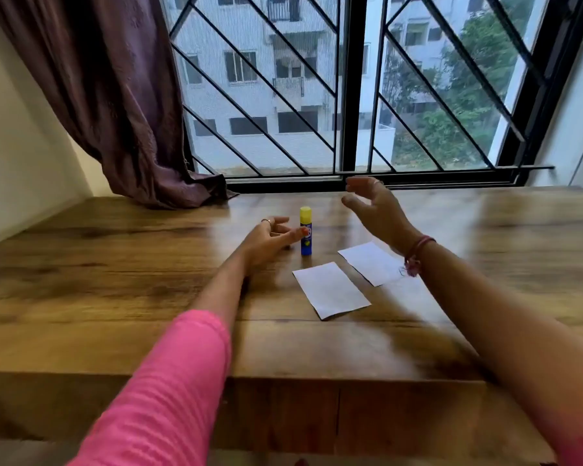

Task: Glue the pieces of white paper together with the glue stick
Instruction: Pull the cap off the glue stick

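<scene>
The wooden table [115, 264] runs wide under my arms, its near edge crossing low in the view and its far edge meeting the black window frame [354, 95] with its slanted bars. To the left, a brown curtain [115, 95] drapes down and its hem lies on the far left part of the tabletop. The wood to the left of my left arm and to the right of my right arm lies bare, as does the strip between the papers and the near edge.

My left arm reaches forward in a pink sleeve [162, 381]. My right forearm crosses above the right side of the table, a pink thread band [416, 255] at its wrist, and covers part of the farther paper.

2 pieces of white paper lie flat near the middle, apart from each other. The nearer paper [330, 290] sits angled, one corner pointing toward me. The farther paper [367, 260] lies just to its right and beyond, its right edge hidden under my wrist.

My left hand [270, 240] hovers low over the wood, fingers loosely spread and holding nothing, with a fingertip right at the glue stick [305, 235]; I cannot tell if it touches. My right hand [372, 205] is raised, blurred, fingers apart and loosely bent, holding nothing.

The glue stick stands upright, blue body with a yellow cap on, just beyond the nearer paper and between my 2 hands.
</scene>
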Demonstrator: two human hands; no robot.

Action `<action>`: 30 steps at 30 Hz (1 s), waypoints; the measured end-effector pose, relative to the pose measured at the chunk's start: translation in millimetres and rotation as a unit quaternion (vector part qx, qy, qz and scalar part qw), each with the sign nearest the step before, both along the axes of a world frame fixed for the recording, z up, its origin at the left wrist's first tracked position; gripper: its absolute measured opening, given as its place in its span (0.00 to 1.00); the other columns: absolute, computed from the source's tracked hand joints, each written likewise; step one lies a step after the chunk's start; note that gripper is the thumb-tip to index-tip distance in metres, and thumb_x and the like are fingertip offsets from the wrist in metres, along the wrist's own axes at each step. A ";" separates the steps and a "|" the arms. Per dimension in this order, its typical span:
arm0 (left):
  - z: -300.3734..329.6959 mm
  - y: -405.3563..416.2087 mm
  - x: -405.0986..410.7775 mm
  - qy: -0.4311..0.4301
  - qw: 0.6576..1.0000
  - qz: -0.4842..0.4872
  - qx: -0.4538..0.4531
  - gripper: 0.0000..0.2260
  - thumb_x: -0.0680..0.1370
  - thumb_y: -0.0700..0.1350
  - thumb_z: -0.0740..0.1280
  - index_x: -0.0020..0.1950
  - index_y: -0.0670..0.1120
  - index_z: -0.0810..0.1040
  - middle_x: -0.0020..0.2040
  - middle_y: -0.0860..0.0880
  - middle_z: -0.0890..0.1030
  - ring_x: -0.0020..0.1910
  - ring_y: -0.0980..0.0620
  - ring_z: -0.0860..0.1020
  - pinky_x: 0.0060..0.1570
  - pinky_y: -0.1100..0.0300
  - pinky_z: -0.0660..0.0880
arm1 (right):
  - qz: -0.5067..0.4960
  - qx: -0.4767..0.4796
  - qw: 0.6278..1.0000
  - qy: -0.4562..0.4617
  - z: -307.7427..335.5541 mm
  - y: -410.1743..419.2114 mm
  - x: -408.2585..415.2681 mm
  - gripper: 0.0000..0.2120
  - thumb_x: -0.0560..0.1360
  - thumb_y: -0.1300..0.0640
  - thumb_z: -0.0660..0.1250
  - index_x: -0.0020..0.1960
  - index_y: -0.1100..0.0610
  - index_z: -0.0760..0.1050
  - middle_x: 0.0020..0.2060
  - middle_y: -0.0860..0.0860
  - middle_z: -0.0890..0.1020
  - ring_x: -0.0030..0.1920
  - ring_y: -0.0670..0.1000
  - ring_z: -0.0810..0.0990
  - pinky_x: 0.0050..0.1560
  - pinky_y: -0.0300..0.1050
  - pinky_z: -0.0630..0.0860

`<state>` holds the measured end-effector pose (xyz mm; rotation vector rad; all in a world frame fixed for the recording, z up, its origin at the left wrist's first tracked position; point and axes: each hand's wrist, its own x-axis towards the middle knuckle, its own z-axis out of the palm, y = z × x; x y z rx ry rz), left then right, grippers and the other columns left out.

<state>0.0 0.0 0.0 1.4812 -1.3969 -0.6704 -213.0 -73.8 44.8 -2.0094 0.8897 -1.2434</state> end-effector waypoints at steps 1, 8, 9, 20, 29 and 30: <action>1.2 -1.4 -0.9 0.014 1.000 -0.008 0.016 0.32 0.70 0.57 0.72 0.69 0.44 0.68 0.58 0.47 0.78 0.54 0.53 0.79 0.48 0.65 0.77 | 0.014 0.022 0.999 -0.030 2.2 -4.0 5.1 0.17 0.75 0.61 0.67 0.63 0.63 0.72 0.57 0.57 0.79 0.56 0.51 0.77 0.62 0.43 0.72; -6.0 -3.2 -1.2 0.014 0.999 -0.043 0.012 0.25 0.67 0.49 0.77 0.61 0.47 0.75 0.49 0.53 0.82 0.47 0.62 0.81 0.44 0.68 0.76 | 0.090 0.076 0.986 -0.122 5.8 -3.9 21.0 0.14 0.75 0.59 0.68 0.59 0.61 0.74 0.47 0.50 0.81 0.48 0.45 0.81 0.48 0.32 0.76; -6.1 -3.1 -2.1 0.007 0.999 -0.041 0.006 0.23 0.67 0.48 0.78 0.60 0.49 0.76 0.49 0.53 0.82 0.46 0.62 0.81 0.43 0.70 0.75 | 0.093 0.067 0.988 -0.107 1.7 -2.9 21.9 0.14 0.75 0.57 0.69 0.59 0.60 0.74 0.46 0.50 0.82 0.47 0.44 0.81 0.47 0.32 0.76; -4.1 -5.3 -9.8 -0.079 0.995 -0.017 -0.052 0.18 0.71 0.47 0.75 0.58 0.44 0.79 0.48 0.49 0.84 0.46 0.57 0.82 0.48 0.65 0.77 | 0.047 -0.096 0.990 0.091 -18.8 10.6 45.4 0.15 0.70 0.54 0.73 0.55 0.58 0.79 0.43 0.47 0.81 0.37 0.44 0.78 0.36 0.27 0.72; -0.9 -5.9 -12.8 -0.060 0.994 -0.015 -0.087 0.14 0.74 0.43 0.72 0.58 0.41 0.80 0.48 0.47 0.84 0.44 0.61 0.81 0.46 0.72 0.74 | 0.058 -0.061 0.996 0.026 -14.5 14.6 46.0 0.12 0.70 0.57 0.74 0.52 0.60 0.81 0.46 0.55 0.85 0.43 0.48 0.81 0.49 0.39 0.77; -0.7 -6.2 -13.5 -0.066 0.994 -0.018 -0.086 0.14 0.74 0.43 0.72 0.59 0.41 0.79 0.48 0.47 0.83 0.44 0.60 0.81 0.46 0.73 0.73 | 0.061 -0.061 0.996 0.029 -14.4 14.6 45.7 0.12 0.71 0.57 0.73 0.53 0.60 0.80 0.46 0.55 0.85 0.44 0.49 0.81 0.51 0.42 0.78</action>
